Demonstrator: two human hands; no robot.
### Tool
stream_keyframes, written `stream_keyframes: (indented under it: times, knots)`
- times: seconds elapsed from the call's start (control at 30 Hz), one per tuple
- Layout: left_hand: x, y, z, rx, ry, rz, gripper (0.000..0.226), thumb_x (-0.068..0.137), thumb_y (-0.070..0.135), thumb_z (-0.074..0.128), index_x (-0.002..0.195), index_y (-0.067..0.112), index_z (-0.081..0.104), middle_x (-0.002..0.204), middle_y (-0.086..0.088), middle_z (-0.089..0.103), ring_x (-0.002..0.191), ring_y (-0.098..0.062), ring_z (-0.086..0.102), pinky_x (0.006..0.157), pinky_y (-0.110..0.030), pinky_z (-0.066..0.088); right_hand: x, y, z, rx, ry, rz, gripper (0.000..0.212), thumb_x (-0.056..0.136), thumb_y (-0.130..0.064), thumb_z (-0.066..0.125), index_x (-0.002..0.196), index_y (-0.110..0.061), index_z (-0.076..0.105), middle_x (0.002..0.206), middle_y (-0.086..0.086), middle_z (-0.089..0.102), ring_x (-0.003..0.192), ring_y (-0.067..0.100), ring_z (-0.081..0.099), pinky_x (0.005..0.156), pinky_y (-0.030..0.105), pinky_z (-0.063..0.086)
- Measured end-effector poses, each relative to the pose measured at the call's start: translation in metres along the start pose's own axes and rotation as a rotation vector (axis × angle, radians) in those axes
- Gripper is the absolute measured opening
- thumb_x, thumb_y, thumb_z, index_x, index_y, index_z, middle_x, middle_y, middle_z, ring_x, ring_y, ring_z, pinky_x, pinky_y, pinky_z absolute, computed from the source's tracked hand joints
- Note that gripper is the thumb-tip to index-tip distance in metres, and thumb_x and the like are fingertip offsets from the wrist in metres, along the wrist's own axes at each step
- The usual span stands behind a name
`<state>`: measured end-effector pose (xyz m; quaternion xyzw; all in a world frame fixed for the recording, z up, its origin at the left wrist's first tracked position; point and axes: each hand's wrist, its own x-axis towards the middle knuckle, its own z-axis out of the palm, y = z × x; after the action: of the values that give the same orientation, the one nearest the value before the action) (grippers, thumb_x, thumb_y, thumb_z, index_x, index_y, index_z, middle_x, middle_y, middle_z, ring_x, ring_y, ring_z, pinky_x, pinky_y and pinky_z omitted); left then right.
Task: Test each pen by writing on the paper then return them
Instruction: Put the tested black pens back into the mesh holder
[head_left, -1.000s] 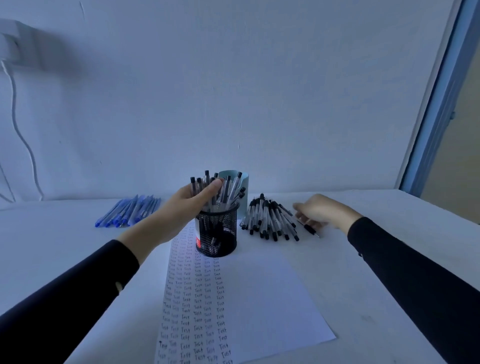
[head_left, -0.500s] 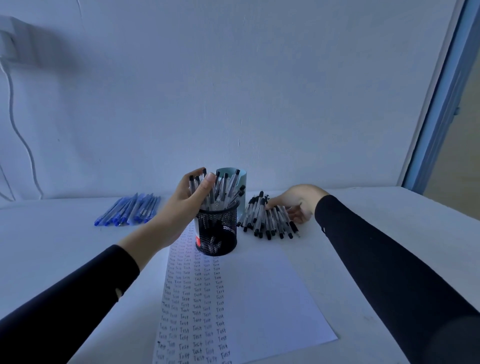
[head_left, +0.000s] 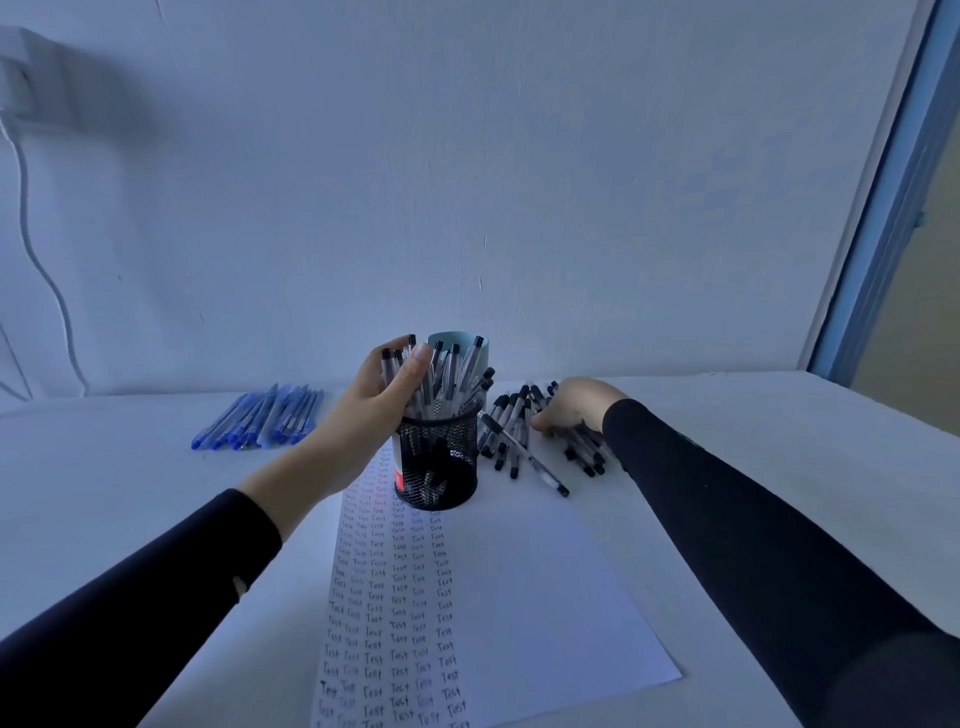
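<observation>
Our left hand (head_left: 374, 415) gripped the pens (head_left: 452, 379) standing in the mesh cup (head_left: 441, 467), thumb in front and fingers curled behind the bundle. The cup stood on the far end of the paper (head_left: 545, 597), above columns of "Test". Our right hand (head_left: 571, 408) lay curled on the pile (head_left: 506, 431) of black pens just right of the cup; we could not tell whether it held any. Blue pens (head_left: 265, 418) lay well apart on the desk (head_left: 130, 493), to the left.
</observation>
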<state>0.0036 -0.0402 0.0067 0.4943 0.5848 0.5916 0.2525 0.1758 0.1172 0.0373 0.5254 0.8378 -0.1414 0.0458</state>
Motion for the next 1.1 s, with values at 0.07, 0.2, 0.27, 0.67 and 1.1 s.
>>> stream_keyframes:
  times: [0.07,0.2,0.27,0.67,1.1]
  knots:
    - [-0.001,0.002,0.001,-0.004,0.006,0.018,0.082,0.072,0.08,0.058,0.136,0.03,0.044,0.118,-0.014,0.063,0.112,-0.023,0.061,0.103,-0.041,0.045,0.004,0.01,-0.001,0.077,0.037,0.011,0.017,0.095,-0.028,0.054,0.096,-0.011,0.048,0.091,0.006,0.059,0.063,0.017,0.051,0.067,0.026,0.042]
    - [-0.006,0.012,0.007,0.118,0.107,0.135,0.061,0.086,0.057,0.05,0.137,0.026,0.04,0.106,-0.005,0.056,0.092,-0.013,0.052,0.083,-0.021,0.045,0.008,0.039,-0.001,0.496,-0.017,0.046,0.025,0.08,-0.04,0.068,0.078,-0.016,0.064,0.077,0.002,0.055,0.057,0.017,0.048,0.054,0.027,0.04]
    - [-0.007,0.016,0.007,0.191,0.211,0.263,0.056,0.091,0.051,0.051,0.137,0.021,0.041,0.122,0.001,0.055,0.109,-0.012,0.054,0.098,-0.029,0.046,0.005,0.052,0.0,0.764,-0.052,0.053,0.026,0.087,-0.037,0.065,0.072,-0.018,0.059,0.062,0.0,0.054,0.049,0.016,0.043,0.048,0.027,0.036]
    - [-0.032,0.044,0.078,1.152,-0.162,1.184,0.062,0.089,0.036,0.068,0.143,0.017,0.044,0.152,-0.003,0.037,0.142,-0.025,0.03,0.114,-0.04,0.031,-0.052,0.054,-0.001,1.394,-0.468,-0.19,0.016,0.096,-0.017,0.051,0.08,-0.016,0.049,0.066,-0.001,0.043,0.055,0.011,0.041,0.051,0.021,0.039]
    - [-0.008,0.055,0.095,1.048,-0.431,1.128,0.065,0.092,0.034,0.055,0.148,0.007,0.035,0.158,-0.009,0.026,0.146,-0.023,0.026,0.119,-0.036,0.024,-0.09,0.045,0.009,1.516,-0.304,-0.291,0.026,0.104,-0.015,0.038,0.082,-0.016,0.052,0.092,0.011,0.075,0.086,0.015,0.073,0.071,0.022,0.055]
